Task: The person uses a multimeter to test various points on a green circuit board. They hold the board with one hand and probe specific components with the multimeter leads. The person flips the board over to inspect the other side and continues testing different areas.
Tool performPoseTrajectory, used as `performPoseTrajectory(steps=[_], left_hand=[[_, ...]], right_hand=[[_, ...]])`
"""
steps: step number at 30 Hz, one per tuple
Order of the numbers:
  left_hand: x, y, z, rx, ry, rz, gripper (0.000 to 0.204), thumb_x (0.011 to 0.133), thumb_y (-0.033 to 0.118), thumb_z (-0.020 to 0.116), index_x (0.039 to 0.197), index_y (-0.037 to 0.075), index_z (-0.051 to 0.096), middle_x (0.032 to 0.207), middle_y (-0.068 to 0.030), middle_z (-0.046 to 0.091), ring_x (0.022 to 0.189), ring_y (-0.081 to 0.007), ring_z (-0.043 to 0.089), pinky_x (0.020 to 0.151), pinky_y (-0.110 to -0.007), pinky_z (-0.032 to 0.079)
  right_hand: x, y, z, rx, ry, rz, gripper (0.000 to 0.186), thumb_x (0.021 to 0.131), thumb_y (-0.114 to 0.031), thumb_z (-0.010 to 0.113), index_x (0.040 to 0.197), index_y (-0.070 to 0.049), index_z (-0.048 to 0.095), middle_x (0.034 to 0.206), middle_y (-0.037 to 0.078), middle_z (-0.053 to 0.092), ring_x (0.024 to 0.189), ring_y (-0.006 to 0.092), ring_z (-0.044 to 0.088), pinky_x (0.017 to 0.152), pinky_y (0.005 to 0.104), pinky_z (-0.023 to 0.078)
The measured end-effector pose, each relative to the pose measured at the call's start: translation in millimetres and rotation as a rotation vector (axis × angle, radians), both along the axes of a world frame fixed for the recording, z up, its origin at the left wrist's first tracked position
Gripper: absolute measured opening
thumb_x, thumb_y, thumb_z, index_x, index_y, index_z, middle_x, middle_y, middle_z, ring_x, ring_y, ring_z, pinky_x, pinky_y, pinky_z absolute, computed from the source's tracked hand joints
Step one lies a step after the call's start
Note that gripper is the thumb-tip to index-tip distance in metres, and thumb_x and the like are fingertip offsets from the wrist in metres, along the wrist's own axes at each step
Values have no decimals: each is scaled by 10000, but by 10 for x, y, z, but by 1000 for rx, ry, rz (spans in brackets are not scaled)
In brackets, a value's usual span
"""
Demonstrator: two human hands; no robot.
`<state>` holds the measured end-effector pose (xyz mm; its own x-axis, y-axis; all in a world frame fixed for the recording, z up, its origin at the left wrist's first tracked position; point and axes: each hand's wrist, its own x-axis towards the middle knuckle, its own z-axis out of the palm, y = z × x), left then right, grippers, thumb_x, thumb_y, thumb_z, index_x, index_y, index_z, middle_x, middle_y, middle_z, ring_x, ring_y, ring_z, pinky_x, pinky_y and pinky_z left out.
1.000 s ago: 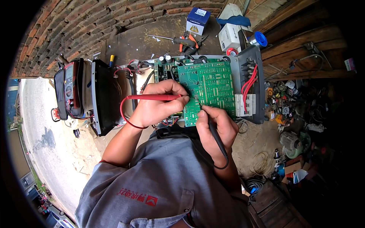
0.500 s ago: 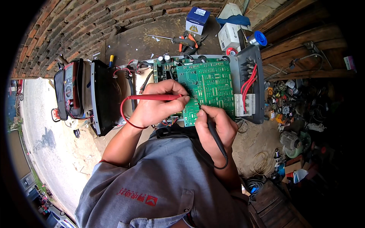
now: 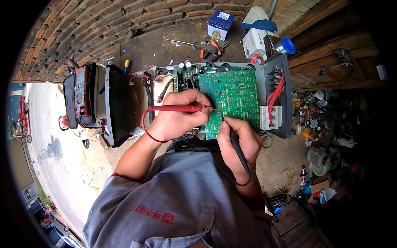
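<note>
Pinched in my left hand is a red test probe, its lead looping down over my wrist. My right hand grips a black probe lower and to the right. Both tips meet near the middle of a green circuit board, close together; the exact contact points are too small to make out. The board sits in an open metal chassis with red wires and a pale block at its right. A red-rimmed multimeter in a soft case lies beyond a black panel at the left.
Pliers, a screwdriver, a blue box and white boxes lie on the bench by a brick wall. Piled parts, a motor and coiled cable fill the floor to the right.
The whole view has shifted slightly, so the scene sits a little further right in the picture. Both hands keep their grip on the probes and their place over the board.
</note>
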<state>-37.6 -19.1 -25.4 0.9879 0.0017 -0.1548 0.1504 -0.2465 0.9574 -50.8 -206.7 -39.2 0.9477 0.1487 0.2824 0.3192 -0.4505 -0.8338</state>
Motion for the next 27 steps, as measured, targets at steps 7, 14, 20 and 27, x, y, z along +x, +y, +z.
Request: performPoseTrajectory(steps=[7,14,20,27], left_hand=[[-11,-14,27,36,-27,-18,132,832,91,737,879,-14,672,715,-44,666,673,-66,601,608,-253,504],[-188,26,151,355,-480,-77,180,846,124,748,940,-4,663,795,-138,679,708,-268,673,644,-358,527],[-685,78,356,239,-215,-95,244,884,12,707,1117,7,637,981,-164,711,856,-290,728,734,-348,580],[-1217,487,388,-892,143,-200,563,958,-106,480,1499,-87,323,1545,-223,381,1372,-367,470,1132,-456,385]], right_hand=[[7,-7,13,-11,-28,19,119,860,17,707,971,35,670,769,91,694,649,110,640,587,277,518],[-49,-34,71,54,-81,38,226,774,24,736,989,25,667,829,174,698,688,324,697,630,381,568],[-143,47,250,62,-305,210,300,781,37,757,1063,49,651,844,148,662,684,285,679,614,348,562],[-102,298,289,77,-264,551,483,778,77,618,1260,68,583,1037,201,619,846,351,658,723,412,548]])
